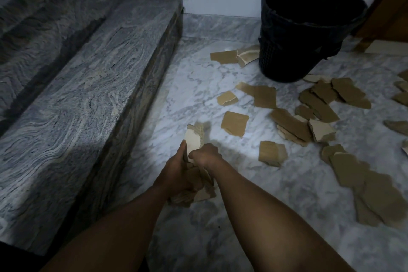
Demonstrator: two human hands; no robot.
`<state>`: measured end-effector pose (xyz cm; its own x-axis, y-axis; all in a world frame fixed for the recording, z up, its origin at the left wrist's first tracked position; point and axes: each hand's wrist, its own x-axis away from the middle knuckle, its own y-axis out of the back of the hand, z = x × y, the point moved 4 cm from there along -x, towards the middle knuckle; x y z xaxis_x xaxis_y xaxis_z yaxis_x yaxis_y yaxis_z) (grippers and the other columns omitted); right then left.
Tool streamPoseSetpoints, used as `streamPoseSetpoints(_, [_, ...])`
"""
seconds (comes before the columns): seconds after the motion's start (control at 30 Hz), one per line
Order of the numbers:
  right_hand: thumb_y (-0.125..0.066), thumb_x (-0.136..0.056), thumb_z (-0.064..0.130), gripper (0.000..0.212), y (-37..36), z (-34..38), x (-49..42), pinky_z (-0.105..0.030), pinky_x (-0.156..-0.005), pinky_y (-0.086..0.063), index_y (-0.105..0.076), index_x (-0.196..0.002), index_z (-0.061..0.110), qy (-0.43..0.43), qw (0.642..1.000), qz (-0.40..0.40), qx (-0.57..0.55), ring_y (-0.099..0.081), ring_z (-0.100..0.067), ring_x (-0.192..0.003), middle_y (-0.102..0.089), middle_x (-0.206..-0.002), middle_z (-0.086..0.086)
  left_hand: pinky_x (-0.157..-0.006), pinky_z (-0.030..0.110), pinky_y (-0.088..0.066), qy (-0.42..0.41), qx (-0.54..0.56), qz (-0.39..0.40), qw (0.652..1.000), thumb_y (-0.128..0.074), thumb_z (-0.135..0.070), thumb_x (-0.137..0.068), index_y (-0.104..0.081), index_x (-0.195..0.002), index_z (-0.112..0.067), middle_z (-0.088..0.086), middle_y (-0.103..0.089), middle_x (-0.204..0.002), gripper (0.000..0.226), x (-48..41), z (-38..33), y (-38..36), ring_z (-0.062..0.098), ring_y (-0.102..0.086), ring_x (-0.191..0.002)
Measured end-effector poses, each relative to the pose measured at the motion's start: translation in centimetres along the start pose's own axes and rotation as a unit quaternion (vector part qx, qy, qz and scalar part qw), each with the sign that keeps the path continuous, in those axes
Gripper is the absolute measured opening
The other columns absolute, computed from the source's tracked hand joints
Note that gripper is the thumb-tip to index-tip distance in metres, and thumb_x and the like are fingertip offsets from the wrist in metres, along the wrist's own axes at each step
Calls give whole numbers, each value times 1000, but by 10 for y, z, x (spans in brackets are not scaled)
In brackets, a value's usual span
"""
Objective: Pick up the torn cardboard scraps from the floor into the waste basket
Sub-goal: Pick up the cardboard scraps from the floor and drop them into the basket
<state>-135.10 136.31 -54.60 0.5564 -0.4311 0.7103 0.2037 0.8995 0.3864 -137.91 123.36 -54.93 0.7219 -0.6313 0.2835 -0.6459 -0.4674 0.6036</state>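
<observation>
Both hands meet low over the floor beside the step. My left hand [176, 170] grips a stack of torn brown cardboard scraps [194, 139] that sticks out above and below the fist. My right hand [206, 154] is closed on the same stack from the right. Several more cardboard scraps [235, 123] lie scattered across the marble floor to the right, some piled up [318, 104]. The black waste basket [309, 28], lined with a dark bag, stands upright at the back right against the wall.
A grey granite step [84, 99] runs along the left, with a higher one behind it. A white wall closes the back. A brown wooden door frame [388, 6] stands at the far right. Larger cardboard pieces [362, 185] lie at the right front.
</observation>
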Motion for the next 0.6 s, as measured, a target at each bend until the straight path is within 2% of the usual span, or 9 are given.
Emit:
streamPoseSetpoints(0.07, [-68, -70, 40, 68, 2, 1, -1, -43, -94, -53, -53, -130, 10, 14, 1000, -8, 2, -55, -35, -116, -52, -130, -12, -92, 19, -47, -3, 11, -6, 1000, -79, -21, -77, -13, -155, -31, -26, -55, -125, 103, 1, 1, -2, -8, -55, -110])
streamPoseSetpoints(0.13, [-70, -73, 30, 64, 4, -1, -3, -45, -92, -55, -49, -131, 11, 31, 998, -9, -51, -58, -33, -113, -54, -130, -12, -86, 11, -43, 0, 19, -13, 1000, -74, -9, -84, -23, -147, -41, -37, -53, -116, 87, 1, -2, -1, -20, -53, -101])
streamPoseSetpoints(0.17, [-72, -76, 24, 64, 5, -4, -3, -44, -91, -56, -44, -132, 12, 38, 996, -15, -75, -58, -33, -113, -55, -129, -12, -87, 11, -41, -3, 11, -14, 1000, -77, -5, -80, -20, -149, -40, -32, -49, -121, 95, 0, -5, 1, -19, -51, -102])
streamPoseSetpoints(0.23, [-74, -79, 16, 67, 9, -9, -4, -42, -90, -55, -38, -135, 15, 69, 993, -29, -93, -57, -31, -115, -56, -128, -10, -93, 17, -40, -9, -17, 10, 1000, -86, -2, -65, -12, -156, -27, -14, -45, -131, 120, 0, -10, 1, 0, -50, -114])
streamPoseSetpoints(0.33, [-76, -80, 11, 79, 21, -13, -2, -34, -93, -51, -32, -146, 18, 139, 984, -71, -82, -54, -29, -124, -55, -136, -8, -92, 27, -47, -12, -45, 7, 999, -85, -18, -65, -4, -157, -29, 3, -52, -135, 123, 0, -12, -3, 22, -55, -120])
streamPoseSetpoints(0.43, [-82, -76, 11, 99, 53, -19, -4, -32, -100, -45, -23, -155, 17, 163, 974, -119, -104, -52, -27, -128, -55, -140, -7, -88, 30, -45, 0, -97, 7, 995, -77, -36, -72, 5, -156, -30, 5, -49, -131, 117, -1, -18, -8, 24, -51, -117])
streamPoseSetpoints(0.5, [-90, -67, 15, 110, 85, -29, -7, -30, -97, -47, -25, -155, 17, 166, 970, -149, -99, -56, -26, -125, -60, -136, -8, -93, 33, -46, -2, -115, 41, 993, -79, -37, -72, 2, -156, -34, 2, -47, -134, 117, -6, -22, -11, 23, -50, -120])
streamPoseSetpoints(0.6, [-95, -60, 19, 130, 133, -51, -9, -33, -106, -42, -10, -159, 14, 110, 974, -182, -73, -51, -26, -132, -50, -146, -13, -91, 36, -51, -10, -141, 103, 985, -84, -36, -68, 0, -154, -44, -7, -52, -119, 120, -15, -32, -17, 20, -58, -110])
